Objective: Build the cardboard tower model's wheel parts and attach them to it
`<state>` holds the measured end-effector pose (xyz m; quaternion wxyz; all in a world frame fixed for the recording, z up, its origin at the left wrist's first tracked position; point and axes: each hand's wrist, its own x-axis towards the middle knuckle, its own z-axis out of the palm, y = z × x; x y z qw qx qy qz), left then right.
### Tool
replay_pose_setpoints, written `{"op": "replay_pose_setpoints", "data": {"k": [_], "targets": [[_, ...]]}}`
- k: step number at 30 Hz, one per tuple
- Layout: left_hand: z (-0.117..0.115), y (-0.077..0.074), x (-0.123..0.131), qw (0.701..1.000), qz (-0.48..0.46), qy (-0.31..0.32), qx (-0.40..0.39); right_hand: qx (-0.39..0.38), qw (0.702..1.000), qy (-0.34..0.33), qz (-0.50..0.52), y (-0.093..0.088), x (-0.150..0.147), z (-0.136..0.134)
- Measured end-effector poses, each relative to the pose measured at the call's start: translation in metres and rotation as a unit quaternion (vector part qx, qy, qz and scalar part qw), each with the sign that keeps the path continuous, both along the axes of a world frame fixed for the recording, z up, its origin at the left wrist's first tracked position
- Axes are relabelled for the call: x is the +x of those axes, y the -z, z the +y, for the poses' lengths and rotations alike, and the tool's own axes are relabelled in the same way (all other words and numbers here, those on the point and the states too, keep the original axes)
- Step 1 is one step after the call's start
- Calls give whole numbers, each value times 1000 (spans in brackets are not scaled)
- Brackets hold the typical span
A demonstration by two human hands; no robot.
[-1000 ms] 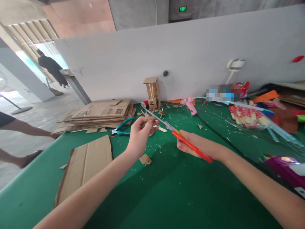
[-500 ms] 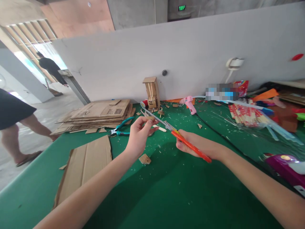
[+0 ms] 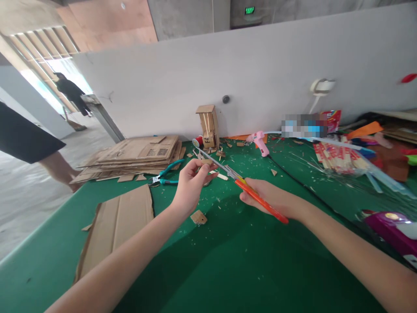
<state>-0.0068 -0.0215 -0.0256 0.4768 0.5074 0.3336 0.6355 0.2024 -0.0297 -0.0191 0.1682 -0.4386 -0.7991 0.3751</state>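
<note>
Cardboard scrap [image 3: 206,161], edge beside orange-handled tool [image 3: 244,187], wide tabletop [image 3: 228,265] below

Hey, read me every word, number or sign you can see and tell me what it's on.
"EXIT", on the green sign; characters above it too small.
"F" plus an unclear character, on the upright cardboard piece.
Too small or blurred: print on the cardboard stack, red packet and red-and-white wrappers.

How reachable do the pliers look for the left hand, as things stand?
Probably yes: the pliers lie near the left hand, and nothing seems to cover them. However, this hand holds a small cardboard piece, and might need to release it first.
</note>
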Motion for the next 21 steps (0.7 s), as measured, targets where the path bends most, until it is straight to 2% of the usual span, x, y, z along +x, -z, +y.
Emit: {"op": "replay_pose_setpoints", "data": {"k": [5, 13, 17, 21], "targets": [[0, 0, -1, 1000, 0, 8, 3, -8, 1000, 6, -3, 7, 1, 4], [-2, 0, 1, 1000, 5, 3, -9, 41, 998, 39, -21, 19, -3, 6], [-1, 0, 0, 1000, 7, -3, -23, 113, 986, 117, -46, 19, -3, 13], [3, -3, -7, 998, 26, 0, -51, 171, 956, 222, -91, 16, 5, 25]]}}
